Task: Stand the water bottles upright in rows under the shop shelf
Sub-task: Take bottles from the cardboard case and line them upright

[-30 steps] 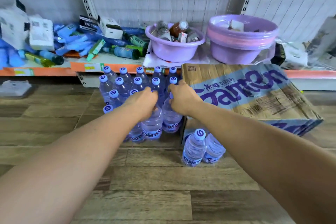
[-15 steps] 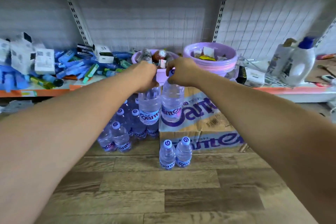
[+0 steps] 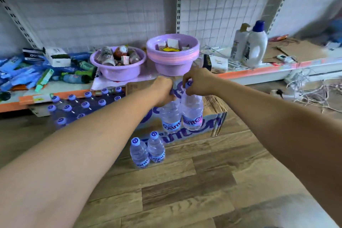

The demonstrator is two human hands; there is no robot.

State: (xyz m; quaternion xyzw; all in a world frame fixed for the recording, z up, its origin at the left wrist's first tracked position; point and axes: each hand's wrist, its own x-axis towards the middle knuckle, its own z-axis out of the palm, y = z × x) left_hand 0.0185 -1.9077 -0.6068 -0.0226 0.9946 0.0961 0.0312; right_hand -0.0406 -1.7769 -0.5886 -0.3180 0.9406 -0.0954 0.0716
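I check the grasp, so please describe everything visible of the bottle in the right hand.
The bottle is clear plastic with a blue-violet cap and a purple-lettered label near its base. It hangs upright in the air, in front of the box. The right hand pinches it at the cap and neck. Its side appears to touch the bottle held by the left hand.

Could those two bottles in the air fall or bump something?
Maybe. Each hand, left hand and right hand, pinches one held bottle only by its top, so one could slip. Set down carelessly, they might topple the two standing bottles below or the rows under the shelf.
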